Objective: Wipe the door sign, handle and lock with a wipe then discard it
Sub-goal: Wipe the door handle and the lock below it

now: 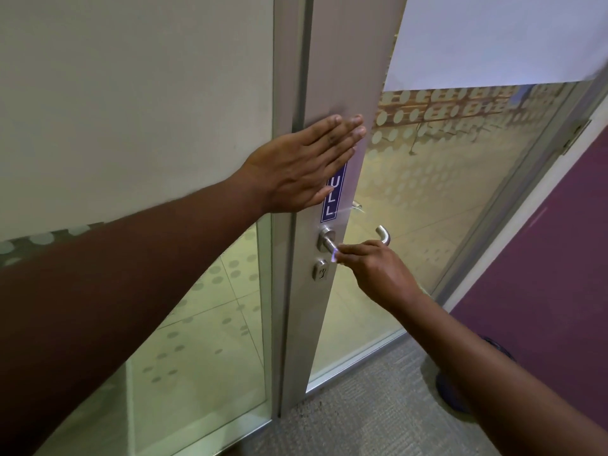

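A blue PULL sign point(333, 200) runs vertically on the grey door stile, its top covered by my left hand point(296, 166), which lies flat with fingers together against the door. Below the sign sits a silver lever handle point(329, 240), whose curved end point(383, 234) shows past my right hand. My right hand point(375, 273) is closed around the handle's bar; a small pale bit at its fingertips point(334, 256) may be a wipe, too small to tell. The round keyhole lock point(320, 270) sits just below the handle, left of my right fingers.
The glass door point(444, 192) with frosted dots stands slightly ajar. A fixed glass panel point(204, 307) is to the left of the frame. A purple wall point(543, 274) is at the right, grey carpet point(378, 406) below, and a dark shoe point(454, 390) near the floor at right.
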